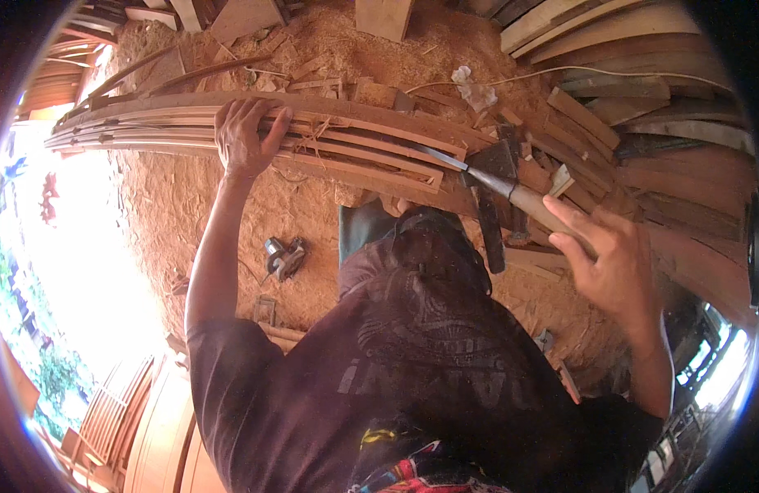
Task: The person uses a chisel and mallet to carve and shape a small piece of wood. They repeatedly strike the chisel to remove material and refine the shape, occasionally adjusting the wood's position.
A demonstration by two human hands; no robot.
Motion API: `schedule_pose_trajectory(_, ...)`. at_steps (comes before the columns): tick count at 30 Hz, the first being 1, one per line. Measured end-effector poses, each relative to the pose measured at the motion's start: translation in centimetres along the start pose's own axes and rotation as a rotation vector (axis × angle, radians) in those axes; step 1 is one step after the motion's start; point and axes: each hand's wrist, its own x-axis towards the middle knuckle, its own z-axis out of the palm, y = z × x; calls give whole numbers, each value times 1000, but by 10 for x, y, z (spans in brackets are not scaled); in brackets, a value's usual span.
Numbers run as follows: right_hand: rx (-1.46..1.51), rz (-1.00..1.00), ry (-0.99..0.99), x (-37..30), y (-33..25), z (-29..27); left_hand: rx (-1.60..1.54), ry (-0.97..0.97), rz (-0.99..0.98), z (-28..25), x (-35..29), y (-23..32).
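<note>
A long wooden piece with several parallel slats and grooves (355, 168) lies across in front of me, curving in the fisheye picture. My left hand (246, 135) is closed over its middle, fingers bent across the slats and thumb apart. In my right hand (614, 259) is a chisel (531, 204), held by its wooden handle with the index finger along it. The steel blade points left, lying at the right end of a groove between two slats. Whether its tip touches the wood is hard to tell. Thin curled shavings (316, 135) cling to the slats.
A dark block-shaped thing (494, 172) stands at the piece's right end. A power tool (283, 257) sits on the sawdust-covered ground (170, 209) below my left hand. Stacked boards (675, 181) fill the right side; offcuts and a pale cable (552, 71) lie beyond.
</note>
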Motion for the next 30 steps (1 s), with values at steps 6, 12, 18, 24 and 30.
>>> schedule_pose_trajectory(6,237,-113,78,37,37,41,-3,44,29,8,6,-3)
schedule_pose_trajectory(12,68,-119,64,51,14,65,-14,10,55,5,2,-2)
schedule_pose_trajectory(18,192,-188,179,11,43,46,-44,9,34,6,5,-4)
schedule_pose_trajectory(24,126,-197,117,74,8,70,-39,19,3,7,6,-2)
schedule_pose_trajectory(30,140,-78,59,18,30,23,-35,2,-5,6,1,-6)
